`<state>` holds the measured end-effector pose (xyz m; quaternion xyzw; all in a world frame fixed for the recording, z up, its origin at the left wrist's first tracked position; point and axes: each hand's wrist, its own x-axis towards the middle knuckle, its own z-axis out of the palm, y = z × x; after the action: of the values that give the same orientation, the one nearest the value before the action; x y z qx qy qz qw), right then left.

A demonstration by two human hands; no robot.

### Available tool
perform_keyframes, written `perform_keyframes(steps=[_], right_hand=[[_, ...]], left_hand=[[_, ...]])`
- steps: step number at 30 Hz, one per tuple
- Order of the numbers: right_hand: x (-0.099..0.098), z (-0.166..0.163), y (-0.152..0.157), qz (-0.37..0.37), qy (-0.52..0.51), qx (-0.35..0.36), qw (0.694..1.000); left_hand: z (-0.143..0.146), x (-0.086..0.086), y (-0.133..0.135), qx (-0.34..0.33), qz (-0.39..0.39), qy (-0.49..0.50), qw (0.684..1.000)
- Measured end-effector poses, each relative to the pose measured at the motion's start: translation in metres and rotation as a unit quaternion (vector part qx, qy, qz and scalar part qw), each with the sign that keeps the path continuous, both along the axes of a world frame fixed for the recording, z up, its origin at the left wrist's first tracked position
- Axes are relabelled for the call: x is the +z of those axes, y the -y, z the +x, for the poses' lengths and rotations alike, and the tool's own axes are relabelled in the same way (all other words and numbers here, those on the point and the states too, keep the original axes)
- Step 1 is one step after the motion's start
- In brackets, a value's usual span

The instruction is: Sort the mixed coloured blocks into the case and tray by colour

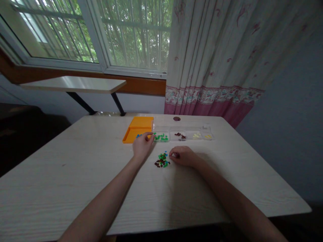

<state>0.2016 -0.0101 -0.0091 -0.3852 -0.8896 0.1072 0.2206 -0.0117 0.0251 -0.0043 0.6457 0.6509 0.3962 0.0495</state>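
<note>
A small pile of green, brown and blue beads point(162, 160) lies on the pale wooden table point(75, 174). My right hand point(182, 156) rests beside the pile on its right, fingers curled in a pinch at the pile's edge. My left hand point(142, 145) reaches past the pile toward a clear compartment box point(186, 135), fingertips pinched together over the section with green beads point(161, 137). Other sections hold brown beads point(180, 135) and pale yellow beads point(196, 135). What either pinch holds is too small to see.
An orange lid or tray point(137, 129) lies at the left end of the clear box. A small round hole point(176, 118) marks the table's far edge. Behind stand a wall shelf point(73, 84), a window and a floral curtain point(217, 57).
</note>
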Motion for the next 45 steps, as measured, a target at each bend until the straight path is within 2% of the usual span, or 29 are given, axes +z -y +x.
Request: perform_keyframes(steps=[5,8,11,14,25,31,38,45], right_hand=[[-0.002,-0.002,-0.002,-0.013,-0.041,-0.025,0.999],[-0.001,-0.003,-0.002,-0.016,-0.088,-0.037,0.995],[-0.001,-0.003,-0.002,-0.001,-0.13,-0.046,0.99],[-0.001,-0.004,-0.002,0.026,-0.154,-0.052,0.986],[0.006,-0.005,0.002,0.094,-0.149,-0.049,0.983],[0.009,-0.006,0.004,0.093,-0.103,-0.051,0.989],[0.003,-0.006,0.003,0.106,-0.122,-0.045,0.986],[0.007,-0.006,0.005,0.099,-0.124,-0.056,0.986]], left_hand=[[0.001,0.0,0.003,-0.051,-0.006,0.013,0.999],[0.007,-0.001,0.014,-0.136,-0.026,0.062,0.988],[0.019,-0.001,0.027,-0.237,-0.08,0.095,0.964],[0.029,0.0,0.035,-0.288,-0.113,0.131,0.942],[0.032,0.003,0.034,-0.303,-0.184,0.302,0.885],[0.032,0.003,0.034,-0.307,-0.198,0.312,0.877],[0.032,0.0,0.033,-0.307,-0.2,0.335,0.868],[0.031,-0.003,0.031,-0.321,-0.207,0.347,0.857]])
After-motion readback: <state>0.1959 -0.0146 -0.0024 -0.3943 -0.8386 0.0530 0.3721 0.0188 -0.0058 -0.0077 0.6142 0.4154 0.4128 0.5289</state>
